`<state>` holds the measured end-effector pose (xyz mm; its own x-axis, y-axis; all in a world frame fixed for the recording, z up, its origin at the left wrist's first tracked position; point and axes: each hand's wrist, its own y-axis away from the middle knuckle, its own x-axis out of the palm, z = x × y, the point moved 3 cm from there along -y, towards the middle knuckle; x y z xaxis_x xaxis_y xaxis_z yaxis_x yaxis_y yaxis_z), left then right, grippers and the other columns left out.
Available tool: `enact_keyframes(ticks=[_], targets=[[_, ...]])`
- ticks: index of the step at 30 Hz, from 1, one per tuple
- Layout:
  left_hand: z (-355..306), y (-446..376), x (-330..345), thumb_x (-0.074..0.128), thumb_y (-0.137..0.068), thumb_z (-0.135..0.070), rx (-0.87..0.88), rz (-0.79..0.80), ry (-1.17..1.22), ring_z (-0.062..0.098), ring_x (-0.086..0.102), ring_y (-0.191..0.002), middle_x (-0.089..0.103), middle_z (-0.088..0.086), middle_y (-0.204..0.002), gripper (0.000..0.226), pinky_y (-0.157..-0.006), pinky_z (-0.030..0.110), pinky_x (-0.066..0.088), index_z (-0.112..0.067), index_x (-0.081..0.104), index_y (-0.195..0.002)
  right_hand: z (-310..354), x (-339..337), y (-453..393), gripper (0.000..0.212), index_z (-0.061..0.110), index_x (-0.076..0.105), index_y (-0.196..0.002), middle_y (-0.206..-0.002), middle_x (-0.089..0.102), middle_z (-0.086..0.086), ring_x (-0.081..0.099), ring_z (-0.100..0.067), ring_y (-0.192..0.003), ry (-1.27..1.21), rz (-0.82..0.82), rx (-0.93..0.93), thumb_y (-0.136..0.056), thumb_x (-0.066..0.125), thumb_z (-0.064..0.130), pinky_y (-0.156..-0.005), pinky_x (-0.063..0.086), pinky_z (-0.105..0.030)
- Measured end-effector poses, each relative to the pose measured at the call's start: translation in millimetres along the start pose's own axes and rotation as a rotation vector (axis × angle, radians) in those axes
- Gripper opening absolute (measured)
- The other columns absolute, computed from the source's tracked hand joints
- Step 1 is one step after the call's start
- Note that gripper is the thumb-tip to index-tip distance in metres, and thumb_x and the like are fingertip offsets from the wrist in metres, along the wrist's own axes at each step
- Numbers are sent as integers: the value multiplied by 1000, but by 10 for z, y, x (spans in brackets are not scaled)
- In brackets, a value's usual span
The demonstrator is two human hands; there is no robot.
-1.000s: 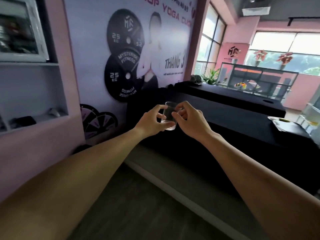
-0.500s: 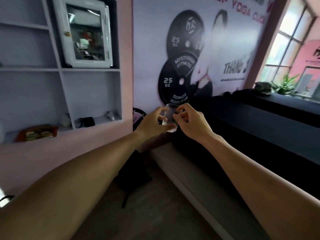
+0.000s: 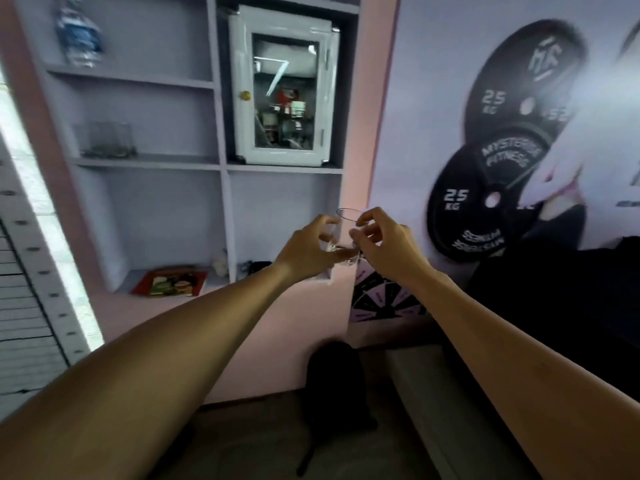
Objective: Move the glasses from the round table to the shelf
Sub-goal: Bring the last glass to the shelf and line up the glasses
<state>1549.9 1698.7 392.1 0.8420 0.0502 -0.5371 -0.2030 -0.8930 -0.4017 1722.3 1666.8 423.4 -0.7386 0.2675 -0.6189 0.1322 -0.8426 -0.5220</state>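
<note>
A small clear glass [image 3: 343, 237] is held upright in the air at chest height. My left hand [image 3: 308, 252] grips its left side and my right hand [image 3: 388, 245] pinches its right side and rim. Behind the hands stands the lilac wall shelf [image 3: 221, 166] with several open compartments. Several clear glasses [image 3: 107, 140] stand on its middle left board, blurred. The round table is out of view.
A white glass-door cabinet [image 3: 282, 88] fills the upper right compartment. A water bottle [image 3: 79, 36] stands top left, a red tray [image 3: 169, 283] and small items lie on the bottom board. A black bag [image 3: 334, 386] sits on the floor; a dark cloth-covered counter [image 3: 554, 306] runs on the right.
The view has swung left from the dark counter and poster to the shelf, which now fills the left half. Both hands kept hold of the glass throughout.
</note>
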Motion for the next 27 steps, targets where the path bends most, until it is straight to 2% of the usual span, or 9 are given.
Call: enact_keyframes(ticks=[3, 6, 7, 11, 12, 16, 21, 24, 27], targets=[[326, -145, -286, 74, -58, -72, -49, -59, -12, 13, 65, -99, 65, -8, -108, 80, -83, 33, 59, -44, 46, -127, 43, 376, -355, 14, 31, 55, -103, -94, 71, 3, 67, -10, -80, -32, 40, -68, -94, 64, 37, -65, 49, -22], [633, -243, -603, 78, -62, -67, -85, -116, -36, 4, 66, -89, 67, -9, -108, 70, -65, 12, 54, -48, 47, -122, 127, 762, -667, 16, 30, 56, -105, -96, 71, 2, 67, -10, -79, -70, 84, -109, -94, 63, 40, -61, 45, -17], [741, -288, -720, 79, -62, -66, -91, -139, -45, 3, 67, -86, 67, -9, -107, 68, -62, 11, 54, -49, 47, -120, 160, 895, -775, 16, 31, 55, -104, -96, 71, 3, 66, -8, -79, -86, 98, -114, -94, 62, 41, -61, 46, -18], [1105, -484, -1151, 78, -59, -67, -108, -198, -57, 13, 72, -81, 68, -6, -107, 73, -70, 34, 63, -46, 48, -122, 315, 1339, -1195, 15, 33, 54, -102, -94, 70, 4, 67, -7, -80, -121, 96, -175, -93, 63, 41, -64, 48, -22], [1203, -545, -1277, 79, -60, -66, -106, -213, -66, 15, 71, -84, 68, -6, -107, 74, -71, 36, 63, -44, 48, -124, 370, 1462, -1313, 15, 33, 54, -102, -94, 70, 3, 67, -8, -80, -134, 96, -192, -94, 63, 41, -64, 49, -22], [1553, -806, -1777, 80, -66, -62, -73, -274, -104, 12, 68, -93, 66, -5, -111, 73, -65, 29, 62, -40, 48, -128, 607, 1947, -1772, 17, 33, 54, -106, -98, 69, 2, 67, -9, -79, -183, 78, -221, -94, 60, 43, -63, 54, -29], [1958, -1219, -2553, 75, -63, -66, -13, -341, -186, 10, 65, -100, 67, -11, -109, 71, -76, 41, 61, -40, 52, -124, 986, 2602, -2465, 14, 35, 51, -108, -103, 65, 5, 63, -1, -75, -247, 53, -240, -96, 58, 40, -56, 47, -17], [2208, -1439, -3048, 79, -62, -64, -12, -372, -170, 11, 67, -93, 66, -13, -103, 68, -73, 42, 62, -44, 52, -121, 1262, 2959, -2896, 19, 30, 53, -112, -103, 66, 6, 65, -2, -76, -282, 39, -267, -96, 59, 37, -60, 53, -21], [2465, -1615, -3456, 82, -62, -59, -28, -391, -159, 15, 71, -82, 67, -6, -104, 71, -70, 41, 62, -41, 51, -124, 1466, 3283, -3228, 17, 32, 53, -111, -102, 66, 8, 64, -1, -81, -322, 42, -286, -96, 61, 36, -59, 50, -14]])
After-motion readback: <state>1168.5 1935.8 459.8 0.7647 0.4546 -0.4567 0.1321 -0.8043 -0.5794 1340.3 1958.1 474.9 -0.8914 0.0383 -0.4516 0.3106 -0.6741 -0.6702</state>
